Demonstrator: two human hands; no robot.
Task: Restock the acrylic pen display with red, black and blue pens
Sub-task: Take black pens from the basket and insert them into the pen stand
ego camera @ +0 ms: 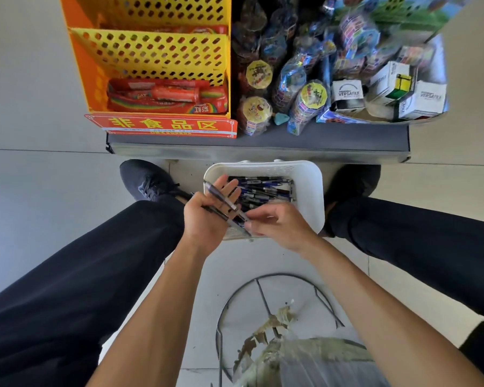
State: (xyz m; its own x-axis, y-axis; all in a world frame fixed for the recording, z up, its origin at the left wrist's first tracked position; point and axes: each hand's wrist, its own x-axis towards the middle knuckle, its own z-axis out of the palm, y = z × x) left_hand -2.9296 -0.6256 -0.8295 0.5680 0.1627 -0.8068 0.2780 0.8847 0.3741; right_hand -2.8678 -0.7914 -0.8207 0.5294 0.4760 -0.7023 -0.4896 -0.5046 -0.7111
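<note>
Head view, read from left to right. On the shelf at upper left stands a yellow-and-orange perforated plastic rack holding red candy packets, with a red sign bearing yellow characters along its front edge. To its right lie wrapped puzzle toys and white cube boxes.

Below the shelf, on the floor between our two dark shoes, sits the white perforated plastic basket. It contains a loose heap of blue and black ballpoint pens. No red pens can be made out, and the acrylic pen display is not in view.

Our left hand is over the basket's left rim. It grasps a small bundle of dark pens across the palm, thumb closed over them, the outer fingers extended. Our right hand pinches the lower end of one pen in that bundle between thumb and forefinger.

We judge the step in hand to be collecting and sorting pens into the left hand. To do it well:

1. Align every pen tip the same way.
2. Keep one colour per bundle.
3. Feed pens singly with the right hand.
4. Keep the bundle small enough for the thumb to secure.
</note>
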